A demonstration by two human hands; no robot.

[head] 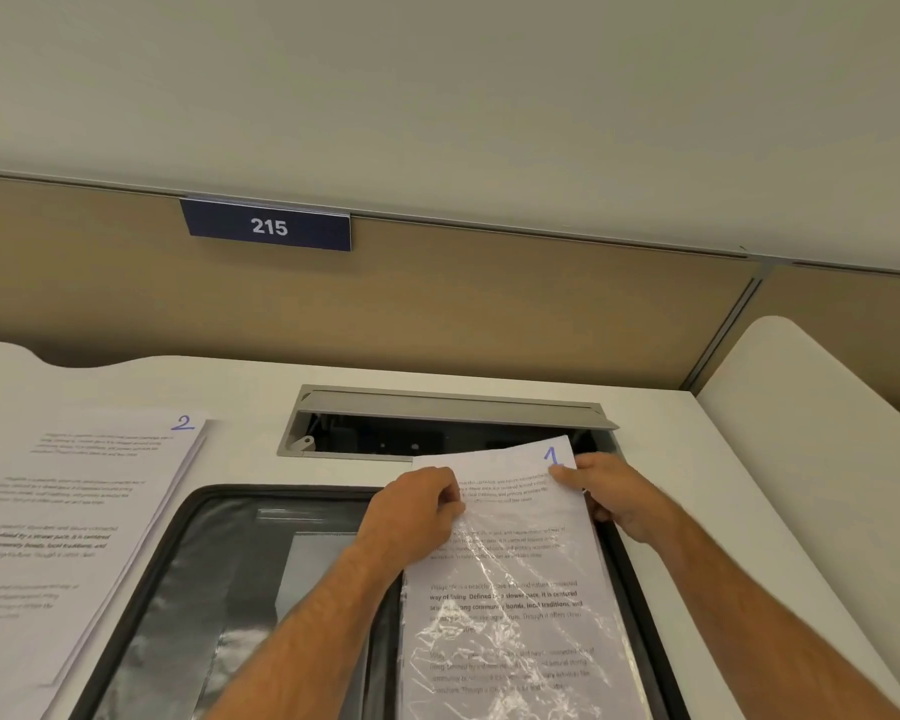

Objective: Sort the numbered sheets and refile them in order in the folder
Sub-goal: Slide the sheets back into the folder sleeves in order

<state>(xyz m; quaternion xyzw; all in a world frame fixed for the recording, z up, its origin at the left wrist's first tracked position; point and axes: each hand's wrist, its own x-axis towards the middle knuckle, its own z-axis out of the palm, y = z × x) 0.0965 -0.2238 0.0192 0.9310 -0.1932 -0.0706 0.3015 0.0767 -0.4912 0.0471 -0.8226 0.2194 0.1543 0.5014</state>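
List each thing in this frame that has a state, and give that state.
folder: open flat on the desk
plastic sleeve: sheet 1 partly inside
sheet 1: top edge sticking out of the sleeve
left hand: pinching the sleeve's top edge
right hand: gripping sheet 1's top right corner
stack topped by sheet 2: lying left of the folder
desk cable hatch: lid open

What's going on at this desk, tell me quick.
A person is filing numbered sheets into an open folder on the desk. The left hand pinches the top of a clear plastic sleeve while the right hand holds the sheet marked 1, which sits partly inside the sleeve. A stack topped by the sheet marked 2 waits to the left.
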